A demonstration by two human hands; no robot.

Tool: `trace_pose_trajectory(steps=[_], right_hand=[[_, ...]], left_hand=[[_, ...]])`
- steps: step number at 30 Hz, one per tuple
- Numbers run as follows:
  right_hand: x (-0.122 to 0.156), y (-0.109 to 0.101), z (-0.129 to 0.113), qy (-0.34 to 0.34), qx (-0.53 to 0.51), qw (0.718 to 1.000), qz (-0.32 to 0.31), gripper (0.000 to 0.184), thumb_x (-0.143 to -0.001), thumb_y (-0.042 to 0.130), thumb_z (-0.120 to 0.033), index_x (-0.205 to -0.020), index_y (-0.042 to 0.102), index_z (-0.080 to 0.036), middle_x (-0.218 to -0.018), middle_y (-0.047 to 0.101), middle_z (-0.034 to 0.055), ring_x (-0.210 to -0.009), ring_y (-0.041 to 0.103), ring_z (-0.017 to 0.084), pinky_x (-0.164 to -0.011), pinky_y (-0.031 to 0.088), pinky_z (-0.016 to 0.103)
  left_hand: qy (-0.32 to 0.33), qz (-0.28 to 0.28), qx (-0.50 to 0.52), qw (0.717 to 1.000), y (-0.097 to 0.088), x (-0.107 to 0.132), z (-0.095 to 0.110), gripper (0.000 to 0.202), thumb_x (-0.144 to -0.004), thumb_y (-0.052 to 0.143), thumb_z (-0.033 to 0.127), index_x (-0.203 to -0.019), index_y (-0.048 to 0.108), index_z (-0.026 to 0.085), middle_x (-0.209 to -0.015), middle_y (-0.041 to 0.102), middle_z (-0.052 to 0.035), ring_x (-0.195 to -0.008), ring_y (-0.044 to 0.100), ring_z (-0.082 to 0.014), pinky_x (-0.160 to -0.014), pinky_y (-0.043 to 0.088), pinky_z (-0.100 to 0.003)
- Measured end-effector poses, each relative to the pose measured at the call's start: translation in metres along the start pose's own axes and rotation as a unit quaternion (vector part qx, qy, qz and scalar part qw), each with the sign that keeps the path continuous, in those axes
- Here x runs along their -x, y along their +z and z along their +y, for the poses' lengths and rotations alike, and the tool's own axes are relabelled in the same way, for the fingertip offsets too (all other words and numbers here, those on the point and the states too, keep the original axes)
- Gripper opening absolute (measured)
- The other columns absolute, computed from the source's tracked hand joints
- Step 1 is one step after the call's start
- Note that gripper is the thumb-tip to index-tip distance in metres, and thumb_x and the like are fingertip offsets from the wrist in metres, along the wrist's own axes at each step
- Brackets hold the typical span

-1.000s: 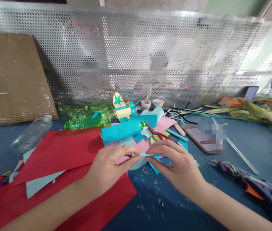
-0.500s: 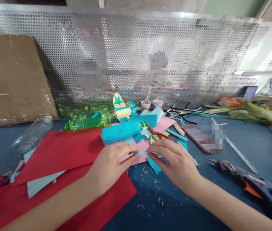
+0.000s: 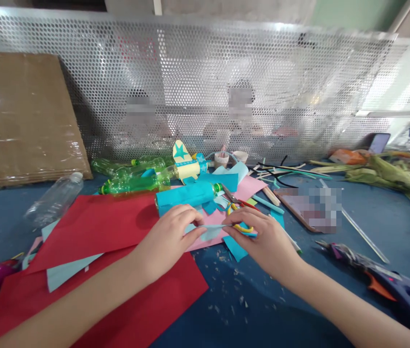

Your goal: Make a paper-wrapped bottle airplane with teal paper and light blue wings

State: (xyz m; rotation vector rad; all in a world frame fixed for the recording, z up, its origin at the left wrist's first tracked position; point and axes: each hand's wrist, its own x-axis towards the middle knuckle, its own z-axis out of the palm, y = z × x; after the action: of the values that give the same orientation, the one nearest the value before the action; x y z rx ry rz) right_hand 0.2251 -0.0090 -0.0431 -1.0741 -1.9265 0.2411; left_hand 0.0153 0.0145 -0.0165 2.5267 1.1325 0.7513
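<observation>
The held slip of paper [image 3: 212, 227] looks thin and matt. Smooth matt red paper [image 3: 107, 217] covers the near left of the blue surface [image 3: 263, 309]. Toward the far edge, the green bottle [image 3: 136, 183] is glossy, see-through plastic. Shiny perforated metal forms the screen [image 3: 190, 63] beyond; cardboard [image 3: 16, 121] at the far left corner shows glossy patches.
</observation>
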Motion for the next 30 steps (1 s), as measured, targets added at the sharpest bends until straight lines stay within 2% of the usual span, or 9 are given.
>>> trace_pose_trajectory(steps=[4, 7, 10, 12, 14, 17, 20, 24, 30], right_hand=[[-0.001, 0.001, 0.000, 0.056, -0.027, 0.997, -0.035, 0.009, -0.082, 0.061, -0.017, -0.078, 0.065, -0.024, -0.079, 0.070, 0.0010, -0.075, 0.066, 0.017, -0.067, 0.053, 0.027], [-0.003, 0.001, 0.005, 0.108, -0.058, 0.992, -0.037, 0.007, -0.081, 0.062, -0.022, -0.076, 0.066, -0.023, -0.078, 0.070, 0.0014, -0.073, 0.064, 0.018, -0.068, 0.052, 0.030], [-0.007, -0.003, 0.014, 0.208, -0.169, 0.963, -0.027, 0.015, -0.078, 0.067, -0.036, -0.079, 0.067, -0.021, -0.077, 0.069, 0.0027, -0.071, 0.063, 0.018, -0.066, 0.051, 0.031], [-0.010, -0.007, 0.020, 0.274, -0.268, 0.923, -0.025, 0.026, -0.073, 0.072, -0.044, -0.081, 0.067, -0.019, -0.076, 0.069, 0.0024, -0.068, 0.063, 0.016, -0.063, 0.051, 0.028], [-0.012, -0.011, 0.025, 0.311, -0.330, 0.891, -0.016, 0.032, -0.067, 0.077, -0.047, -0.080, 0.068, -0.019, -0.075, 0.069, 0.0019, -0.067, 0.063, 0.015, -0.063, 0.051, 0.026], [-0.011, -0.013, 0.027, 0.325, -0.355, 0.876, -0.028, 0.034, -0.065, 0.079, -0.048, -0.079, 0.069, -0.018, -0.075, 0.069, 0.0021, -0.066, 0.062, 0.014, -0.064, 0.051, 0.026], [-0.009, -0.009, 0.027, 0.314, -0.329, 0.885, -0.097, 0.034, -0.069, 0.076, -0.049, -0.079, 0.069, -0.018, -0.075, 0.068, 0.0024, -0.067, 0.063, 0.015, -0.064, 0.051, 0.027], [-0.008, 0.001, 0.021, 0.253, -0.251, 0.922, -0.153, 0.026, -0.076, 0.068, -0.046, -0.079, 0.066, -0.020, -0.077, 0.068, 0.0014, -0.071, 0.064, 0.017, -0.068, 0.051, 0.030], [-0.015, 0.013, 0.002, 0.100, -0.092, 0.987, -0.087, 0.005, -0.079, 0.065, -0.024, -0.077, 0.070, -0.024, -0.086, 0.062, 0.0024, -0.084, 0.061, 0.018, -0.078, 0.047, 0.032]], left_hand=[[-0.003, -0.017, 0.013, 1.000, -0.002, -0.001, 0.002, 0.013, -0.088, 0.056, 0.029, -0.078, 0.060, 0.021, -0.085, 0.066, -0.0015, -0.085, 0.062, -0.0188, -0.079, 0.050, -0.032], [-0.018, -0.033, 0.032, 0.999, -0.013, -0.008, -0.007, 0.015, -0.083, 0.062, 0.036, -0.080, 0.062, 0.021, -0.086, 0.067, -0.0012, -0.082, 0.063, -0.0184, -0.079, 0.051, -0.032], [-0.076, 0.029, 0.037, 0.996, -0.031, -0.016, -0.037, 0.029, -0.079, 0.064, 0.047, -0.092, 0.062, 0.022, -0.102, 0.065, -0.0051, -0.090, 0.064, -0.0213, -0.082, 0.052, -0.036], [-0.090, 0.060, 0.045, 0.993, -0.041, -0.017, -0.065, 0.040, -0.079, 0.061, 0.050, -0.106, 0.057, 0.021, -0.118, 0.059, -0.0095, -0.110, 0.058, -0.0258, -0.094, 0.048, -0.041], [-0.124, 0.008, 0.031, 0.992, -0.046, -0.015, -0.091, 0.059, -0.071, 0.070, 0.051, -0.119, 0.050, 0.023, -0.136, 0.047, -0.0128, -0.125, 0.048, -0.0311, -0.099, 0.044, -0.046], [-0.122, -0.077, 0.046, 0.988, -0.045, -0.009, -0.114, 0.072, -0.067, 0.076, 0.044, -0.128, 0.042, 0.024, -0.138, 0.046, -0.0132, -0.127, 0.046, -0.0317, -0.101, 0.041, -0.047], [-0.108, -0.087, 0.062, 0.988, -0.040, -0.006, -0.117, 0.066, -0.070, 0.074, 0.038, -0.126, 0.041, 0.025, -0.134, 0.049, -0.0117, -0.123, 0.050, -0.0306, -0.099, 0.043, -0.046], [-0.085, -0.073, 0.075, 0.991, -0.034, -0.009, -0.106, 0.060, -0.073, 0.072, 0.040, -0.123, 0.042, 0.027, -0.137, 0.047, -0.0091, -0.122, 0.050, -0.0284, -0.099, 0.043, -0.044], [-0.050, -0.059, 0.087, 0.993, -0.021, -0.011, -0.077, 0.061, -0.071, 0.075, 0.037, -0.123, 0.045, 0.029, -0.137, 0.047, -0.0081, -0.123, 0.049, -0.0298, -0.097, 0.045, -0.044]])
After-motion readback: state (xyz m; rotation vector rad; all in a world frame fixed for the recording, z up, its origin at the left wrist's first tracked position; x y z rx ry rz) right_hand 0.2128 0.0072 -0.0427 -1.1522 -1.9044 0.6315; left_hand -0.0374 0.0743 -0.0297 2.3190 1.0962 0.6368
